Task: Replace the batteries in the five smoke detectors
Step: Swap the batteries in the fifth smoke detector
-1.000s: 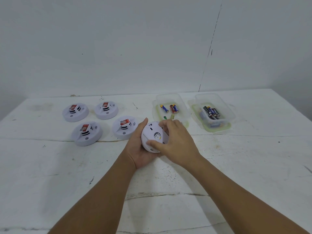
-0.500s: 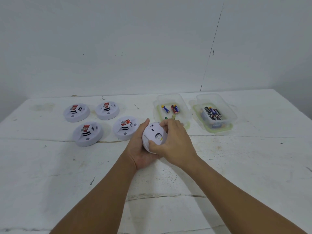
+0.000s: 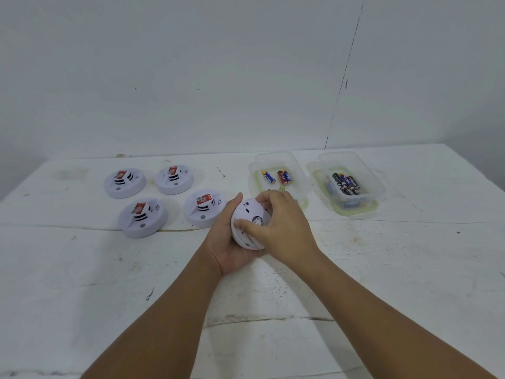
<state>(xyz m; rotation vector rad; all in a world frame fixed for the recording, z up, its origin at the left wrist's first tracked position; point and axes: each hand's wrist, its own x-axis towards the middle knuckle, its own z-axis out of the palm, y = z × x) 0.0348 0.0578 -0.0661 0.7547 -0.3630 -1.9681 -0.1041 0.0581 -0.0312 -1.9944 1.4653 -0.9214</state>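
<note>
1. Red stickers sit on the four smoke detectors lying on the table; their print is too small to read.
2. Batteries in the clear tubs carry lettering, blurred and illegible.

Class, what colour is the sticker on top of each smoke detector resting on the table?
Red, with some white print, on each smoke detector; the head view shows it.

Single head view, looking forward and down over table, wall behind.
</note>
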